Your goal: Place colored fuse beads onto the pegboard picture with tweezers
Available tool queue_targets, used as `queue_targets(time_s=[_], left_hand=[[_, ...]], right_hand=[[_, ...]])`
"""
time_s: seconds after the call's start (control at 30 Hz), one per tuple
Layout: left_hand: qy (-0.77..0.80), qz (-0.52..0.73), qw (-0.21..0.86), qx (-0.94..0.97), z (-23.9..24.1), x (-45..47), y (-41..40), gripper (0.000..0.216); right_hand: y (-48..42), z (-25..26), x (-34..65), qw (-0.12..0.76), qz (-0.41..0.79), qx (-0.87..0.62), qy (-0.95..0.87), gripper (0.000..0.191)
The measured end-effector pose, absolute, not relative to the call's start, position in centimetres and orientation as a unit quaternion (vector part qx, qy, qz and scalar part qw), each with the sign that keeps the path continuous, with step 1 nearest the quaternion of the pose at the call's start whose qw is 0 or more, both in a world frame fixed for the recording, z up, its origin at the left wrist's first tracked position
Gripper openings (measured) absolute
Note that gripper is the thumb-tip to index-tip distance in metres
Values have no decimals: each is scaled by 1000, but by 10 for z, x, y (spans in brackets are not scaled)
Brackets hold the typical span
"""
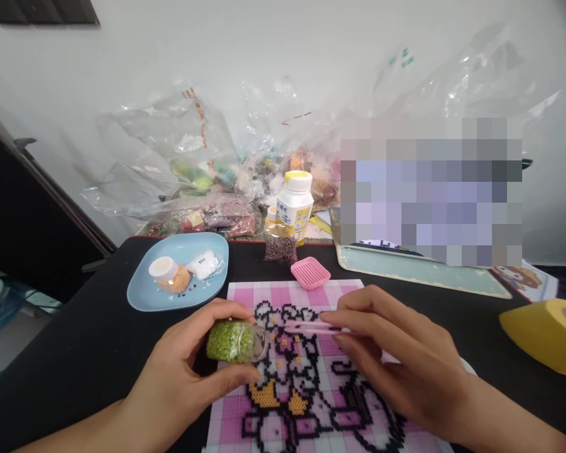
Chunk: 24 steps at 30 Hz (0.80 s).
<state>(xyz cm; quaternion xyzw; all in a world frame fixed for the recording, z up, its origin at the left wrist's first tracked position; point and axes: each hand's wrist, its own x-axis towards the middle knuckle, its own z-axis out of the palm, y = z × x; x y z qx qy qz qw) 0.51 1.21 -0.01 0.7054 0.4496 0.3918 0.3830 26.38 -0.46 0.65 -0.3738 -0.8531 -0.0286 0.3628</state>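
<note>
My left hand (188,358) is closed around a small clear jar (233,341) of green beads. The jar is tipped on its side, its uncapped mouth facing right. Between the thumb and fingers of my right hand (405,352) is a pair of pink tweezers (306,327), tips pointing left toward the jar mouth. Whether the tips hold a bead is too small to tell. Below both hands lies a pegboard (226,415) over a pink and white checked pattern, with black bead outlines and orange, pink and yellow bead patches. My right hand hides part of it.
A blue plate (141,296) holds a white-capped jar (168,274) of orange beads and a small white packet (204,264). Behind the board are a pink ridged tray (311,273), a bag of dark beads (280,247) and a white bottle (295,204). Yellow tape (542,336) lies right.
</note>
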Motion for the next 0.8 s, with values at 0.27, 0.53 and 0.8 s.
queue_targets(time_s=[0.27, 0.53, 0.8], left_hand=[[384, 385, 382, 748, 2, 7, 11, 37], [395, 394, 414, 719, 0, 11, 6, 39], [391, 397, 415, 719, 0, 11, 6, 41]], right_hand=[[-18, 10, 254, 304, -32, -342, -888, 23], [-19, 6, 255, 255, -37, -340, -905, 29], [-17, 7, 252, 259, -30, -330, -907, 27]])
